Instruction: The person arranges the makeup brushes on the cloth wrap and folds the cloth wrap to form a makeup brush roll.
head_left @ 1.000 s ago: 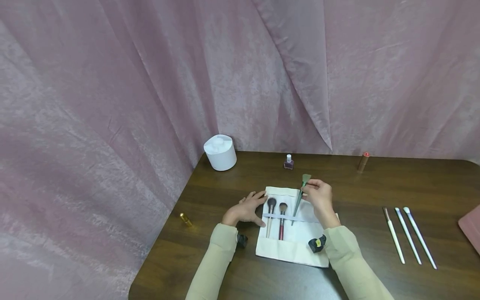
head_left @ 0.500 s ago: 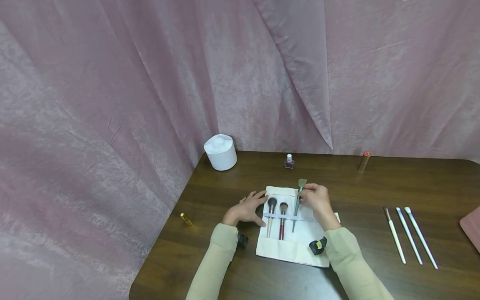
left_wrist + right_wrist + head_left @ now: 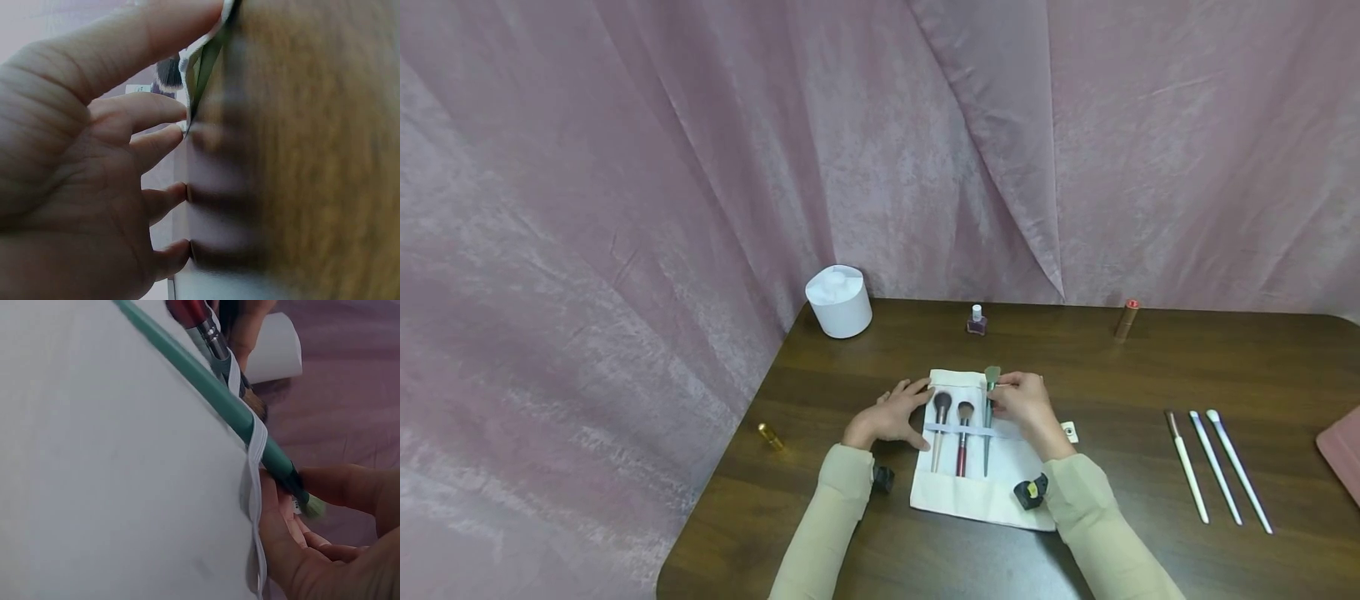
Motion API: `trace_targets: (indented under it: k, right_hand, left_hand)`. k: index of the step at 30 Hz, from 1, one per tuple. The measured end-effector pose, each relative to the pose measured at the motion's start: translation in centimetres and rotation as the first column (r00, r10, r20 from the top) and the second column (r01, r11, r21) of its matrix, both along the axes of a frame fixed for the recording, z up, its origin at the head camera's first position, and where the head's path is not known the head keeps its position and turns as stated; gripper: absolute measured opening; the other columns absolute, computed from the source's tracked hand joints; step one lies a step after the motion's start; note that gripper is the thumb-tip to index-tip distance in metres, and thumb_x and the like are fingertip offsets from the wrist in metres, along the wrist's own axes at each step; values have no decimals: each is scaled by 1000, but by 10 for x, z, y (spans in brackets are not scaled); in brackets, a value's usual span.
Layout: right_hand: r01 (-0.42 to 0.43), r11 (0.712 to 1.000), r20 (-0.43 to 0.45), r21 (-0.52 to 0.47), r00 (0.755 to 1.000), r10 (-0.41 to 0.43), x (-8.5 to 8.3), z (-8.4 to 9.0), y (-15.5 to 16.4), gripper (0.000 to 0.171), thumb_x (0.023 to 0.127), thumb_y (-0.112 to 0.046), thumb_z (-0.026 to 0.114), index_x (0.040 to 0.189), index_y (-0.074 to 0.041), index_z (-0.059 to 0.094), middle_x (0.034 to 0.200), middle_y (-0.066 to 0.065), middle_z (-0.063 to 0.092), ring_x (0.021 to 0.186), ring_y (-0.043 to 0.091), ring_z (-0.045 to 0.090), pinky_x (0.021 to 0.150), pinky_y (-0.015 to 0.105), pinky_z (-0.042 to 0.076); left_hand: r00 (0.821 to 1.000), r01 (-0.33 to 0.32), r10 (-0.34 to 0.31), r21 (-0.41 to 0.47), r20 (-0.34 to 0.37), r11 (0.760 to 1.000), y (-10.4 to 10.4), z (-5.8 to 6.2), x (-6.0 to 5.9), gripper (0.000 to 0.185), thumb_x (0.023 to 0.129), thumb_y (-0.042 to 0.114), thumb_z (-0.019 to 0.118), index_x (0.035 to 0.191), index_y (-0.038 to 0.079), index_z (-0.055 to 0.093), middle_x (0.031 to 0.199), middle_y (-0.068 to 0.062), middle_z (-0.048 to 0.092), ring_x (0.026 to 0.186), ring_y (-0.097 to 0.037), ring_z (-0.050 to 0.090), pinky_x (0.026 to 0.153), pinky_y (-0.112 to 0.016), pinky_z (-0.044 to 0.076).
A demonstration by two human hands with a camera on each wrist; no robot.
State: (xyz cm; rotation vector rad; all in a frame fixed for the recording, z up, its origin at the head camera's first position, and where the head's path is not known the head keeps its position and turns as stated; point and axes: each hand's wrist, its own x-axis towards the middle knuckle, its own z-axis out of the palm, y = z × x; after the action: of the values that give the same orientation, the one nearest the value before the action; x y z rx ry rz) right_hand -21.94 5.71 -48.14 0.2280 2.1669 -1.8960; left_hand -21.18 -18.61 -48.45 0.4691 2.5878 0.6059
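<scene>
A white cloth brush roll (image 3: 1000,483) lies flat on the dark wooden table (image 3: 1120,375). Two brushes (image 3: 951,433) sit under its elastic band (image 3: 958,430). My right hand (image 3: 1026,404) pinches a green-handled brush (image 3: 987,421) near its bristles; the handle runs under the band (image 3: 255,481), as the right wrist view shows (image 3: 219,400). My left hand (image 3: 891,414) rests with straight fingers on the roll's left edge (image 3: 187,162), fingertips (image 3: 178,190) pressing the cloth.
Three white-handled brushes (image 3: 1213,467) lie to the right. A white round container (image 3: 839,302), a nail polish bottle (image 3: 977,321) and a copper tube (image 3: 1126,318) stand at the back. A small gold tube (image 3: 771,436) lies left; a pink case (image 3: 1343,458) at the right edge.
My right hand has slid the green brush down toward me, its handle going further under the elastic band and lying straighter. The left hand has stayed on the roll's edge.
</scene>
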Motion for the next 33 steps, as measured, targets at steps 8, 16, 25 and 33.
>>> trace_targets:
  k: [8,16,25,33]
  right_hand:
    - [-23,994,-16,105,1000,25,2,2,-1,25,91,3,63,112,16,57,94,23,65,68,17,65,64,30,59]
    - [-31,981,-56,190,997,43,7,1,-1,22,87,1,68,103,14,62,71,14,66,56,12,63,54,25,55]
    - [-42,925,-73,378,994,75,8,1,-1,26,83,-7,75,101,10,66,72,9,67,67,19,60,60,28,45]
    - [-123,898,-43,422,987,155,11,3,-1,35,81,-6,76,108,12,63,80,14,67,65,18,61,59,28,46]
  left_hand:
    - [1000,-8,8,5,0,1000,0,-1,-2,97,79,24,89,159,14,35,168,-1,17,154,-32,6,119,-59,13]
    - [1000,3,-3,-8,-12,1000,0,-2,0,96,79,25,89,159,13,36,168,-1,18,154,-33,8,118,-60,15]
    - [1000,5,-5,-9,-20,1000,0,-4,-1,96,79,26,89,158,14,37,168,-1,18,154,-33,9,118,-60,16]
    - [1000,-2,2,-4,-9,1000,0,-3,-1,96,79,25,89,158,14,36,168,-1,18,154,-32,8,118,-60,15]
